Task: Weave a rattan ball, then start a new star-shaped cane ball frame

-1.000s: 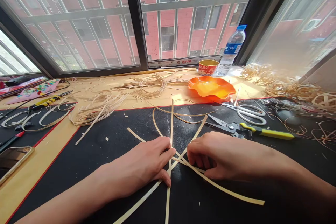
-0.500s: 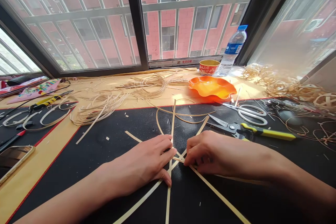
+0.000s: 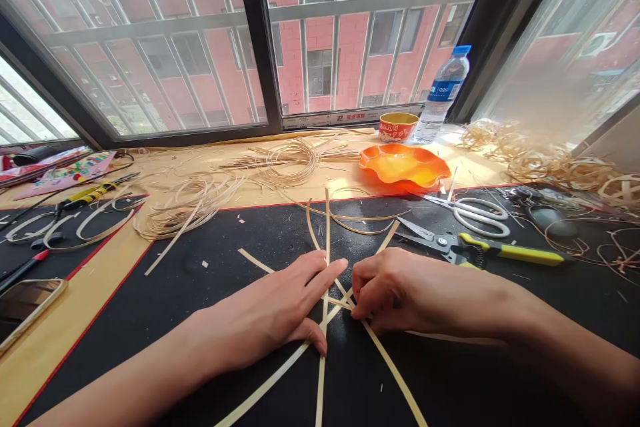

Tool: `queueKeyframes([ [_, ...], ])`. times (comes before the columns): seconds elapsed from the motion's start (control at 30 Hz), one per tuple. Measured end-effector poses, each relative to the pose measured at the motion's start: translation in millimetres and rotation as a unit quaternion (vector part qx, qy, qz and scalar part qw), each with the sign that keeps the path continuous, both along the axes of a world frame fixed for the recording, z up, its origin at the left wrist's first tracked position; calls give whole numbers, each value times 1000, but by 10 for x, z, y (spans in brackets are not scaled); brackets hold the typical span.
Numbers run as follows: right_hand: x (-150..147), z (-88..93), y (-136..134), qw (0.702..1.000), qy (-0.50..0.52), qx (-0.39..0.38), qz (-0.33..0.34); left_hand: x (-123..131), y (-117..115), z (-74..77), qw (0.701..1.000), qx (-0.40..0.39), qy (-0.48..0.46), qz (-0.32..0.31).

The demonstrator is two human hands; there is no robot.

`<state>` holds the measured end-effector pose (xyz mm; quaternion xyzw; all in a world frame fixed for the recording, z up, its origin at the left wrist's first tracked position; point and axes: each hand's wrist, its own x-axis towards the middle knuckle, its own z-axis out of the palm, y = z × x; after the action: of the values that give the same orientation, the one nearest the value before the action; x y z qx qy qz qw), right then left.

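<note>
Holding crossed flat cane strips (image 3: 336, 303) at the near centre of a black cutting mat (image 3: 150, 333): left hand (image 3: 260, 313), open with fingers spread, presses down to pin them, while right hand (image 3: 400, 297) pinches the strips between curled fingers, the two hands just apart. Yellow-handled snips (image 3: 510, 255) and white-handled scissors (image 3: 480, 217) lie to the right, within easy reach. Farther off sit an orange wavy-rimmed bowl (image 3: 405, 167) and a water bottle (image 3: 443, 97) with a blue ringed label, its small lettering unreadable.
</note>
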<state>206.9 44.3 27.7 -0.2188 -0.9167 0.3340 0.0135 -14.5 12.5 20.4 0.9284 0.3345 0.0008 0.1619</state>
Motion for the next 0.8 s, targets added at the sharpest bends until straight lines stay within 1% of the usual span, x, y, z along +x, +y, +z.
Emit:
queueKeyframes([
  [0.1,7,-12,6,1000,-2,3,-5,-5,4,2,1000,4,9,5],
  [0.2,8,-17,11,1000,9,17,6,-3,6,14,1000,6,17,4],
  [0.4,6,-4,12,1000,14,16,14,-1,22,21,1000,-4,23,-12],
  [0.63,31,-23,19,1000,9,22,17,-22,41,1,1000,-8,1,-22],
  [0.8,41,8,25,1000,-13,18,14,-30,52,-17,999,-20,-12,-27],
])
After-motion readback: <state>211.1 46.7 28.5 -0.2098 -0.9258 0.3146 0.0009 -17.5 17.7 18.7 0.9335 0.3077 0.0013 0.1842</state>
